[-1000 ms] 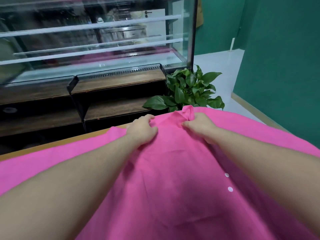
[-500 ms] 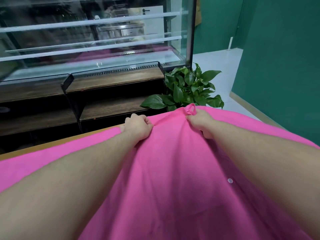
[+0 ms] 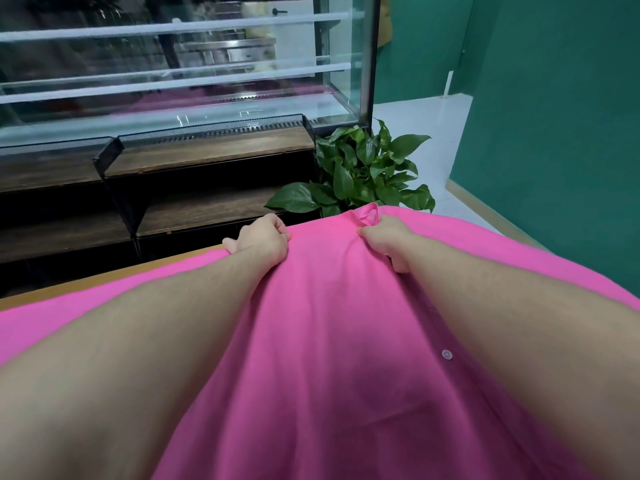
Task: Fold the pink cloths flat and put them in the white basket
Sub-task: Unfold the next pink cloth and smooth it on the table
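In the head view, your two bare arms reach forward over a big pink cloth [image 3: 332,341] that covers almost all the near part of the scene. The cloth lies spread on a table [image 3: 104,277], of which you see only a thin wooden edge at the left, just beyond the cloth.

Your left hand [image 3: 261,239] is at the far edge of the cloth, left of the middle. Its fingers are curled and grasp the fabric at the edge, and the thumb side points to the left. Your right hand [image 3: 384,239] is near it, on the right, also at the far edge. Its fingers are clenched around a bunch of the fabric, and a small loop [image 3: 370,216] of the cloth stands up just beside the knuckles. Between the two hands the cloth is pulled tight and raised a little, with soft folds that run toward you.

One pale button [image 3: 446,354] sits on the cloth close to your right forearm, along a seam.

Beyond the table, at the left, stands a glass case [image 3: 180,74] with long white shelves, and under it a dark wooden shelf [image 3: 207,150]. A green plant [image 3: 363,168] stands right of the shelf, just behind the far edge of the cloth. At the right is a green wall [image 3: 554,133], and a pale floor [image 3: 415,119] runs far behind the plant.
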The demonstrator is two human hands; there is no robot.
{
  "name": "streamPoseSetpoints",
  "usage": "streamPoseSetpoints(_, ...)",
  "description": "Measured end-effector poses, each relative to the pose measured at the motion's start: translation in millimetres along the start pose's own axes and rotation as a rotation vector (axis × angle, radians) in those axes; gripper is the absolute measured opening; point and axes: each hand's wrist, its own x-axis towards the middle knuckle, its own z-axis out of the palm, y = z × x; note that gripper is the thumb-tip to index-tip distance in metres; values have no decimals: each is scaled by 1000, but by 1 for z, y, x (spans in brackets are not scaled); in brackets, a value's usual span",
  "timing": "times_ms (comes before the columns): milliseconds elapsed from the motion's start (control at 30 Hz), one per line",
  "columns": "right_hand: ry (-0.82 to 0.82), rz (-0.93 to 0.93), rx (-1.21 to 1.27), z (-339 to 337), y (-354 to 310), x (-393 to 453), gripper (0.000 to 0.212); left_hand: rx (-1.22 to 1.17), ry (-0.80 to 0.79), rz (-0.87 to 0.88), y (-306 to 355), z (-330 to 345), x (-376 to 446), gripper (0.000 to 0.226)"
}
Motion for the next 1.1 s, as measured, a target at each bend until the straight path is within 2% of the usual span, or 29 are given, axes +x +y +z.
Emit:
streamPoseSetpoints(100, 17, -11, -27, 0, 2, 1, 33, -5, 21, 25, 0, 2, -3, 11)
streamPoseSetpoints(167, 21, -17, -30, 0, 2, 2, 30, 48, 71, 113, 1, 0, -8, 7)
streamPoseSetpoints(267, 30, -17, -39, -1, 1, 1, 28, 55, 191, 394, 7, -7, -37, 18)
streamPoseSetpoints(300, 35, -15, -38, -1, 1, 1, 28, 46, 185, 492, 11, -11, -54, 21)
streamPoseSetpoints(367, 19, -8, -17, -3, -1, -3, 26, 89, 55, 619, 19, -18, -92, 29)
streamPoseSetpoints(467, -22, 14, 116, -4, -3, -13, 20, 351, -141, 636, 16, -16, -134, 48)
streamPoseSetpoints(533, -112, 27, 247, -7, -5, -24, 39, 448, -229, 583, 8, -10, -145, 55)
streamPoseSetpoints(600, -144, 51, 281, -13, 1, -29, 76, 476, -290, 542, 0, -2, -148, 59)
streamPoseSetpoints(633, -162, 72, 267, -17, 3, -39, 81, 476, -304, 537, -2, 0, -149, 60)
streamPoseSetpoints(733, -322, 127, 176, -35, 12, -73, 40, 444, -313, 534, -7, 3, -149, 59)
streamPoseSetpoints(900, -527, 172, 78, -69, 38, -125, 25, 290, -186, 598, 10, -14, -175, 43)
streamPoseSetpoints(1000, -604, 195, 22, -83, 50, -155, 10, 311, -140, 686, 16, -20, -218, 38)
streamPoseSetpoints(1100, -607, 203, 10, -98, 61, -183, 14, 370, -134, 700, 16, -25, -262, 39)
